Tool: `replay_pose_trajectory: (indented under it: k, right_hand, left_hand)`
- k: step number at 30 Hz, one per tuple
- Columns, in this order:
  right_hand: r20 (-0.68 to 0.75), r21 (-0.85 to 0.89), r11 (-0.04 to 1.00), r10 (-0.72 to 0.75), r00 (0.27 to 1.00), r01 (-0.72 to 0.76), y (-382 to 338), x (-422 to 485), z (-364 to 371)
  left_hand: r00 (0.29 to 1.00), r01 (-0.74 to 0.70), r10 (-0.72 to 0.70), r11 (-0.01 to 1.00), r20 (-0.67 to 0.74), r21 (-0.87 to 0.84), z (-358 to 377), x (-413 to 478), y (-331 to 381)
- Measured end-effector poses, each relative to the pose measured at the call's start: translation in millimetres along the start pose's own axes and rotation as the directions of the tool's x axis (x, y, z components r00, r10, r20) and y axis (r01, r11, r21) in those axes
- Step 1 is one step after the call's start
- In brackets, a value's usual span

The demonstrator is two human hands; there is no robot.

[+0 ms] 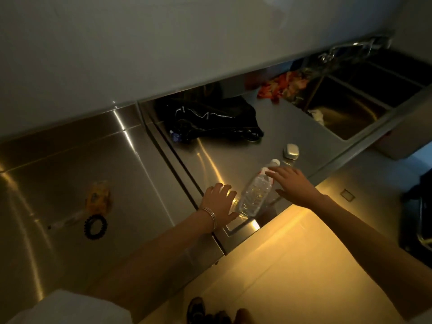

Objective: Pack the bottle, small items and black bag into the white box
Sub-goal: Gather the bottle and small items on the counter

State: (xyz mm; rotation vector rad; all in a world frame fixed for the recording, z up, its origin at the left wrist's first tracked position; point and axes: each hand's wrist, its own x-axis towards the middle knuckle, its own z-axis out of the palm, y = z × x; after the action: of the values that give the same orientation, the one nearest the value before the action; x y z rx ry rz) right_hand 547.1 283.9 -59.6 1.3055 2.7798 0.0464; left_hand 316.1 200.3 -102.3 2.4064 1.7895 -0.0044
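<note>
Lying on the counter (233, 157), the bottle (254, 195); both open hands, left (219, 204) and right (292, 185), flank it.

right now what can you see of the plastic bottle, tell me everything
The plastic bottle is clear, ribbed and looks empty, with a white cap and a red-and-white label near the neck. It lies on its side on the steel counter, at the front edge, cap pointing away from the person. The left hand rests open beside its base; whether it touches is unclear. The right hand, fingers spread, is over the neck end, not closed around it.
</note>
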Motion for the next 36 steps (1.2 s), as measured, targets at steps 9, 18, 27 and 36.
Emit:
replay_pose_trajectory:
  k: [9, 18, 27, 36]
  right_hand:
    - [0.15, -0.048, 0.986, -0.152, 0.977, 0.161, 52, 42, 23]
    - [0.133, 0.05, 0.91, -0.414, 0.9, 0.412, 73, 77, 38]
    - [0.085, 0.329, 0.812, -0.534, 0.841, 0.482, 68, 102, 30]
    - [-0.059, 0.447, 0.66, -0.651, 0.757, 0.603, -2, 124, 16]
  left_hand:
    - [0.991, 0.136, -0.133, 0.984, 0.036, -0.119, 5, 73, 45]
    - [0.893, 0.446, -0.435, 0.827, 0.111, -0.344, 22, 96, 68]
    - [0.883, 0.424, -0.47, 0.803, -0.007, -0.418, 14, 56, 32]
    - [0.724, 0.573, -0.679, 0.69, -0.122, -0.443, -6, -45, -9]
